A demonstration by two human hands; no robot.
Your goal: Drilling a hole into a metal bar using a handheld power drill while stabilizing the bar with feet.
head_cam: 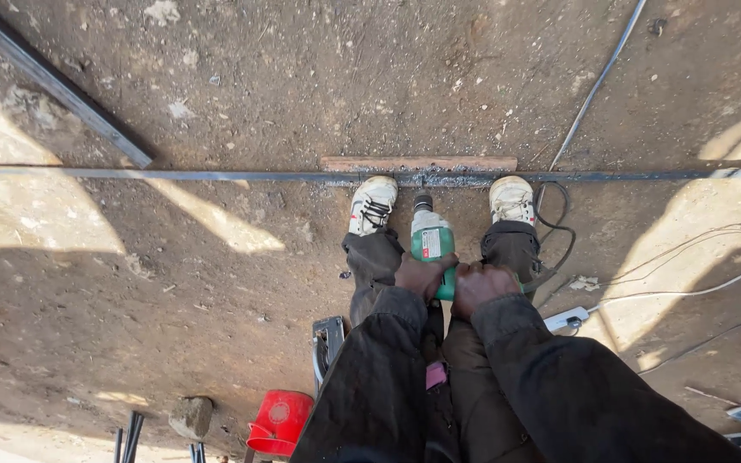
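Item: green and white hand-held angle grinder [431, 238], held in both hands between the two white shoes [373, 204]. The left hand [423, 276] is wrapped closed around the rear of the body; the right hand [482, 285] is closed on it just beside, fingers [470, 273] curled tight, so the rear of the tool is hidden beneath them. Long axis: runs straight away from the fingers, head end pointing forward and down toward the long dark steel bar [216, 175] lying crosswise on the dirt ground [216, 283]. The bar's axis is set square to the tool's. A short rusty flat steel strip [418, 163] lies just beyond the bar, touching or nearly so. Whether the head meets the bar cannot be told. Step judged: grinding or cutting at the bar near the toes. The next move would call for a steady two-handed grip and the head kept clear of the shoes. A black cable [559, 231] loops just right of the fingers.
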